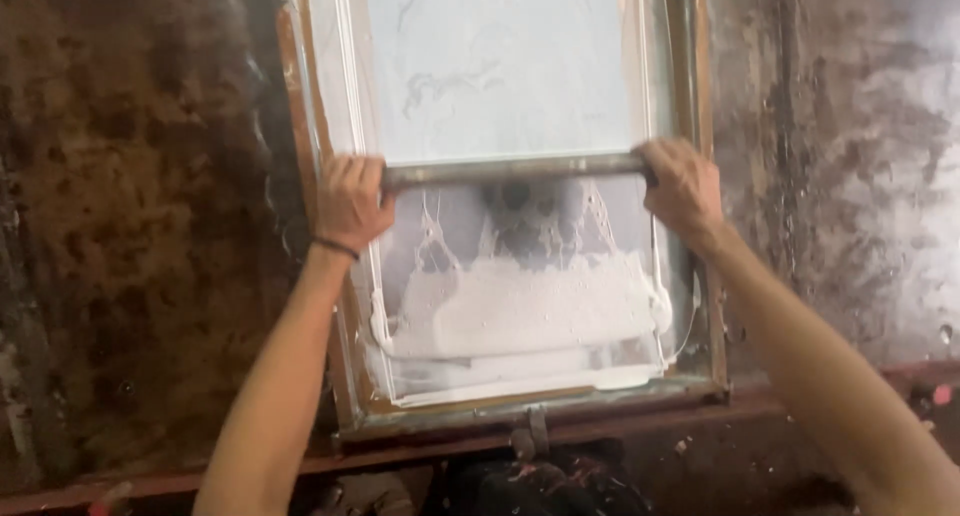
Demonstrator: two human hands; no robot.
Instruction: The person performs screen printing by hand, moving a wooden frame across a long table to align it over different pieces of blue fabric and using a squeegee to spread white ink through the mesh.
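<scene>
Fingers point(352, 172) of the left hand point(350, 204) and of the right hand point(683, 186) are clamped on opposite ends of a grey bar point(512, 168), which lies crosswise, its long axis left to right, between the hands and equally near to both. Nearer the person than the bar, a pool of white paste point(520, 311) sits on the mesh against the near rail of the wooden frame point(345, 376). Beyond the bar the mesh point(500, 66) runs on, thinly smeared, flanked by the stained dark worktop point(130, 226).
</scene>
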